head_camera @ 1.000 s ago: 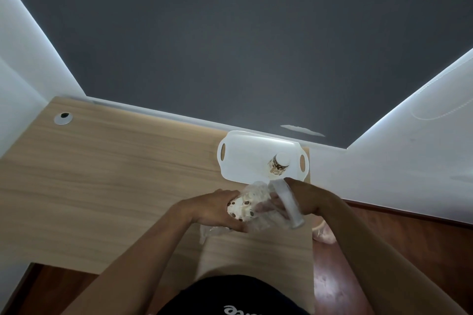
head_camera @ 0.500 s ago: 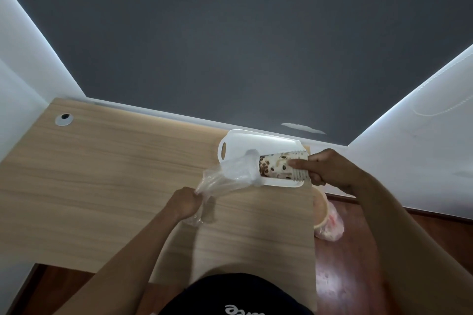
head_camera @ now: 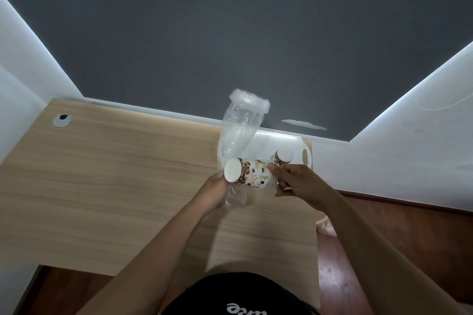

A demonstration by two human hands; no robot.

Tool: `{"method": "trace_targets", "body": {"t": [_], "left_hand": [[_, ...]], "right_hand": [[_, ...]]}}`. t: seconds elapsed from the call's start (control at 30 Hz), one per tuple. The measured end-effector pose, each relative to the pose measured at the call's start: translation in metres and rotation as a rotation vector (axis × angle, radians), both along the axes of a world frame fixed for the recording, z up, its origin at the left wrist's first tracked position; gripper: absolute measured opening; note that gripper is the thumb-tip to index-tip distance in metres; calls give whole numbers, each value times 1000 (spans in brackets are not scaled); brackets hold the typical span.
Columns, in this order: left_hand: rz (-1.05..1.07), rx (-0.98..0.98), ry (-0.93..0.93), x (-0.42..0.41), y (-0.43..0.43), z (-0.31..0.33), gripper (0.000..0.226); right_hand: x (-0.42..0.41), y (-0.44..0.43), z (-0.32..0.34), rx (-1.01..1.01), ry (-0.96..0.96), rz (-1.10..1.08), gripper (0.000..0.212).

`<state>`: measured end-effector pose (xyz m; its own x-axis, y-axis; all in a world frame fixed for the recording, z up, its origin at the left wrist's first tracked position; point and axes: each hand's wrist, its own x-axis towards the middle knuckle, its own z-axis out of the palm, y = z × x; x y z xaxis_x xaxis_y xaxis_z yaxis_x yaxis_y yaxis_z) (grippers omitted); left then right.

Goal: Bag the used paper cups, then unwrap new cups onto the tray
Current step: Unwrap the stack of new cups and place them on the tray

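Calling it late-stage: desk (head_camera: 128, 186), white tray (head_camera: 268, 142) far right, left hand (head_camera: 213, 189) gripping loose plastic sleeve (head_camera: 240, 130), right hand (head_camera: 294, 181) pinching cup stack (head_camera: 252, 174) sideways just near of tray. One cup (head_camera: 282, 157) stands on tray. I'd say stack not yet placed; bagging unverifiable.

You are wearing a black top (head_camera: 230, 291) with white lettering (head_camera: 246, 309); your left forearm (head_camera: 163, 245) and right forearm (head_camera: 371, 238) are showing bare.

Left half of tray (head_camera: 277, 146) behind clear wrapper (head_camera: 237, 133) and cup stack (head_camera: 254, 174)
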<state>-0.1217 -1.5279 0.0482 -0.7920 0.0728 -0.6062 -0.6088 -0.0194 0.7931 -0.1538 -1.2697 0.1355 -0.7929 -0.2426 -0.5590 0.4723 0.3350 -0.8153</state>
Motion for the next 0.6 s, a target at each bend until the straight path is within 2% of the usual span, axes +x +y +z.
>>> {"method": "trace_targets", "body": {"t": [0.1, 0.17, 0.27, 0.33, 0.47, 0.6], "left_hand": [[46, 10, -11, -7, 5, 8, 51], [57, 18, -26, -10, 10, 11, 58], [45, 0, -5, -14, 19, 20, 46], [53, -9, 9, -16, 24, 24, 44], [6, -48, 28, -21, 26, 28, 56], [-93, -29, 33, -23, 25, 36, 52]], "right_hand": [[1, -7, -6, 84, -5, -21, 59], [4, -12, -11, 135, -13, -1, 50], [9, -21, -23, 118, -28, 23, 46], [12, -22, -32, 90, -7, 46, 57], [17, -15, -39, 160, 98, 234, 96], [14, -11, -42, 298, 241, 239, 110]]}}
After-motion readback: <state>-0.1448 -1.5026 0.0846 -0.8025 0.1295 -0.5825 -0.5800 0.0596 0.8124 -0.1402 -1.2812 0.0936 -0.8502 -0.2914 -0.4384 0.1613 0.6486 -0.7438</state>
